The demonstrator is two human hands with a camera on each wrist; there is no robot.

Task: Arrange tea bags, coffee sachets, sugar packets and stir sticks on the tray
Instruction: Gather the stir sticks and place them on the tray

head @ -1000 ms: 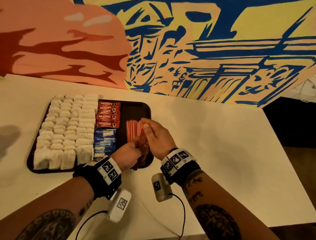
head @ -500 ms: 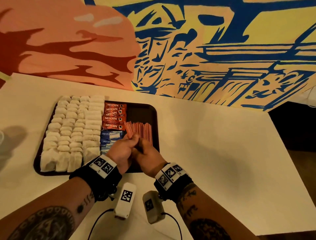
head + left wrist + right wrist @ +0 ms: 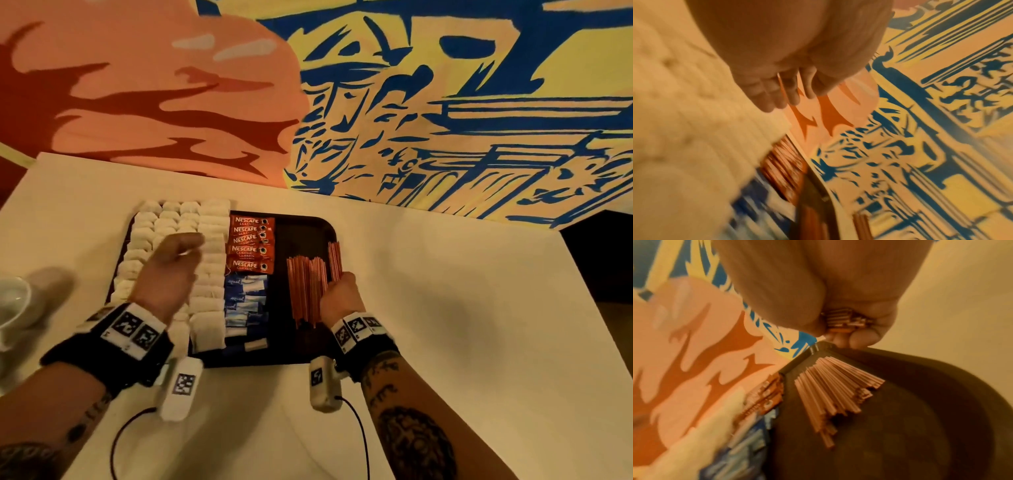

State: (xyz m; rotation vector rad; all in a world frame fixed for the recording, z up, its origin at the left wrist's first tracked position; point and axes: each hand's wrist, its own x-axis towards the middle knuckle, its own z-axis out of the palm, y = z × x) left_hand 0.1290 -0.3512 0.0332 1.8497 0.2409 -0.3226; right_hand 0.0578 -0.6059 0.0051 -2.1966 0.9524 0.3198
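A dark tray (image 3: 308,356) lies on the white table. It carries rows of white tea bags (image 3: 144,236), red coffee sachets (image 3: 251,245), blue sugar packets (image 3: 245,301) and a fan of orange stir sticks (image 3: 305,294). My right hand (image 3: 337,284) grips a smaller bundle of stir sticks (image 3: 334,258) upright at the tray's right side; the right wrist view shows the stick ends (image 3: 846,319) inside the fist, above the laid sticks (image 3: 834,386). My left hand (image 3: 191,245) hovers over the tea bags with loosely curled fingers (image 3: 772,91), holding nothing.
A white cup (image 3: 13,301) stands at the far left of the table (image 3: 445,308). A painted mural wall (image 3: 411,120) rises right behind the tray. The table ends at the right, with dark floor (image 3: 603,257) beyond it.
My left hand has let go of the sticks and swung left over the tea bags. A fan of sticks now lies on the tray. My right hand keeps a smaller bundle further right.
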